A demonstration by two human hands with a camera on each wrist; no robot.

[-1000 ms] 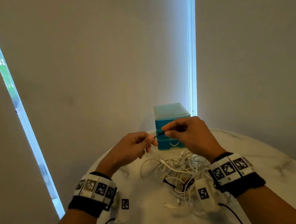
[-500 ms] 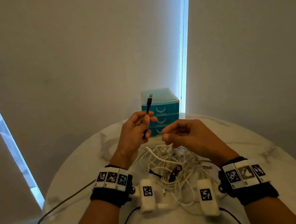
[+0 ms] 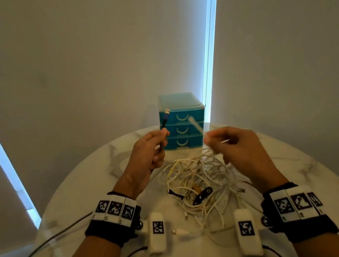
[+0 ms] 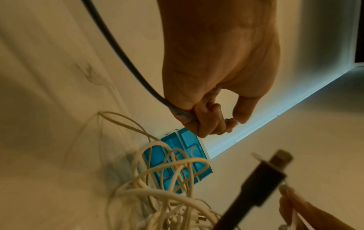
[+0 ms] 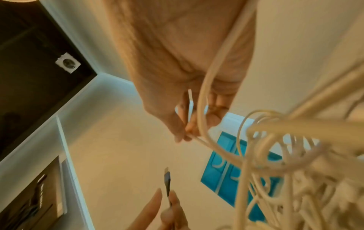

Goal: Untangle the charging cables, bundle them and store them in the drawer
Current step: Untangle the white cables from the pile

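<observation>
My left hand (image 3: 161, 140) grips a black cable (image 4: 135, 68), and its USB plug (image 3: 167, 112) sticks up in front of the blue drawer unit (image 3: 182, 124). My right hand (image 3: 211, 140) pinches a white cable (image 5: 204, 93) lifted from the tangle of white cables (image 3: 197, 181), which lies on the table between my wrists. In the right wrist view the black plug (image 5: 167, 175) stands above the left hand's fingertips (image 5: 173, 202). The unit's three drawers look closed.
The round white marble table (image 3: 80, 187) ends close to the wall behind the drawer unit. A black strap-like piece (image 3: 201, 195) lies in the tangle. A dark lead (image 3: 55, 237) runs off the table's left edge. Bare tabletop shows left and right of the hands.
A second ago both hands held the black cable's end. The left hand has kept it and raised the plug; the right hand has let go and now pinches a white cable.
</observation>
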